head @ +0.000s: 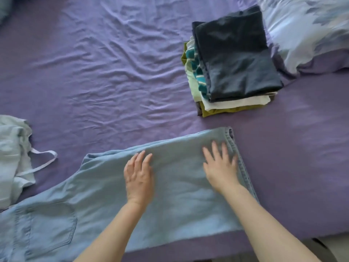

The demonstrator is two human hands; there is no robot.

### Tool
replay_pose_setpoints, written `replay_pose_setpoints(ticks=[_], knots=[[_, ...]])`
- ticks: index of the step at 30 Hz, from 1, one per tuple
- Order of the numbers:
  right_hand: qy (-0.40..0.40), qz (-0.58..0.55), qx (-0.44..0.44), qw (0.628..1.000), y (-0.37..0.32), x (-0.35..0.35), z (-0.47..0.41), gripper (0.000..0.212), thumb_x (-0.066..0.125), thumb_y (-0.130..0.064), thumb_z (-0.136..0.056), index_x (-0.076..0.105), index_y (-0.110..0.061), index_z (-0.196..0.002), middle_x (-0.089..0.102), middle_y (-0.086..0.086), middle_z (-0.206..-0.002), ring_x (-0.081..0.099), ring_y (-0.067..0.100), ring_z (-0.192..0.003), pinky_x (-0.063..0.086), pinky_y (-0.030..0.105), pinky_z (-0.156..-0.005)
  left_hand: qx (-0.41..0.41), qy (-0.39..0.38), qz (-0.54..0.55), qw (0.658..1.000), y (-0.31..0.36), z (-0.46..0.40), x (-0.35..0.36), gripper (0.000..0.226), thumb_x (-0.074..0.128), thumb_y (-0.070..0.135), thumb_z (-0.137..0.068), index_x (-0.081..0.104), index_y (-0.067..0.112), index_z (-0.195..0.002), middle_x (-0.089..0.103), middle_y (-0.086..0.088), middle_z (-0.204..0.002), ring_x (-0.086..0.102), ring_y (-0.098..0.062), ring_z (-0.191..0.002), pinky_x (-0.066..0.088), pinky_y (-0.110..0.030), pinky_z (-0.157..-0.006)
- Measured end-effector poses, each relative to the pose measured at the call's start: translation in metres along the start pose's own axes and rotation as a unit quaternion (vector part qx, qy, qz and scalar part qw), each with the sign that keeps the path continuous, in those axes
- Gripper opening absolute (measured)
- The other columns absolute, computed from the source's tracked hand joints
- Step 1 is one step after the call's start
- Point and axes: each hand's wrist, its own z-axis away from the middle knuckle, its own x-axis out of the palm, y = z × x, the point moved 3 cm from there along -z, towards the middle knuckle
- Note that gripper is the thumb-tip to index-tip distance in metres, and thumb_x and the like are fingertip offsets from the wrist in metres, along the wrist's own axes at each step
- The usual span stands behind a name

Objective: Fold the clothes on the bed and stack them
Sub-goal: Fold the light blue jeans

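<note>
A pair of light blue jeans [175, 197] lies flat across the near part of the purple bed [105, 76], its back pocket at the lower left and its hem at the right. My left hand [138, 175] rests flat on the middle of the leg with straight fingers. Flat on the cloth near the hem lies my right hand [220, 168], fingers spread. A stack of folded clothes [234, 61] sits at the back right, with a dark navy piece on top.
A crumpled pale green garment [13, 156] with white straps lies at the left edge. A patterned pillow [311, 29] sits at the back right, beside the stack. The bed's near edge [283, 240] runs along the bottom right.
</note>
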Motion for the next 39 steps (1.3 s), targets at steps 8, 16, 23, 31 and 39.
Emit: replay_pose_setpoints(ticks=[8, 16, 23, 31, 39], knots=[[0.042, 0.063, -0.020, 0.997, -0.066, -0.008, -0.004, 0.065, 0.032, -0.041, -0.098, 0.001, -0.025, -0.152, -0.005, 0.009, -0.160, -0.013, 0.030, -0.145, 0.005, 0.063, -0.111, 0.003, -0.131, 0.010, 0.991, -0.124, -0.050, -0.044, 0.034, 0.057, -0.015, -0.074, 0.071, 0.001, -0.100, 0.070, -0.016, -0.100, 0.060, -0.040, -0.104, 0.048, -0.046, -0.084], [-0.038, 0.083, -0.171, 0.981, -0.213, 0.027, -0.020, 0.063, 0.032, -0.042, -0.099, -0.005, -0.038, -0.149, -0.015, 0.001, -0.159, -0.019, 0.031, -0.144, 0.001, 0.071, -0.105, 0.011, -0.129, -0.029, 0.991, -0.191, -0.055, -0.043, 0.030, 0.056, 0.005, -0.084, 0.070, 0.015, -0.108, 0.070, -0.001, -0.107, 0.056, -0.029, -0.110, 0.033, -0.038, -0.086], [-0.025, 0.064, -0.050, 0.996, -0.232, 0.022, -0.027, 0.071, 0.032, -0.054, -0.096, -0.009, -0.034, -0.150, -0.020, 0.007, -0.158, -0.022, 0.036, -0.142, 0.007, 0.071, -0.105, 0.066, -0.300, -0.048, 0.951, -0.225, -0.084, -0.040, 0.030, 0.050, 0.017, -0.096, 0.058, 0.024, -0.124, 0.056, 0.004, -0.122, 0.049, -0.022, -0.113, 0.043, -0.034, -0.086], [0.008, 0.040, -0.094, 0.995, -0.262, 0.042, -0.023, 0.084, 0.054, -0.049, -0.089, -0.004, -0.035, -0.148, -0.006, 0.011, -0.159, -0.009, 0.036, -0.145, 0.014, 0.067, -0.108, -0.015, -0.444, 0.214, 0.870, -0.247, -0.119, -0.042, 0.017, 0.075, 0.027, -0.081, 0.063, 0.017, -0.088, 0.057, 0.007, -0.077, 0.053, -0.001, -0.057, 0.039, -0.010, -0.054], [0.116, 0.076, -0.106, 0.985, -0.254, 0.047, -0.016, 0.081, 0.091, -0.034, -0.052, 0.062, -0.020, -0.126, 0.050, 0.024, -0.135, 0.048, 0.050, -0.120, 0.043, 0.070, -0.080, -0.211, -0.321, 0.329, 0.863, -0.251, -0.118, -0.011, 0.019, 0.070, 0.033, -0.084, 0.059, 0.022, -0.072, 0.060, 0.006, -0.072, 0.053, -0.013, -0.069, 0.042, -0.024, -0.059]])
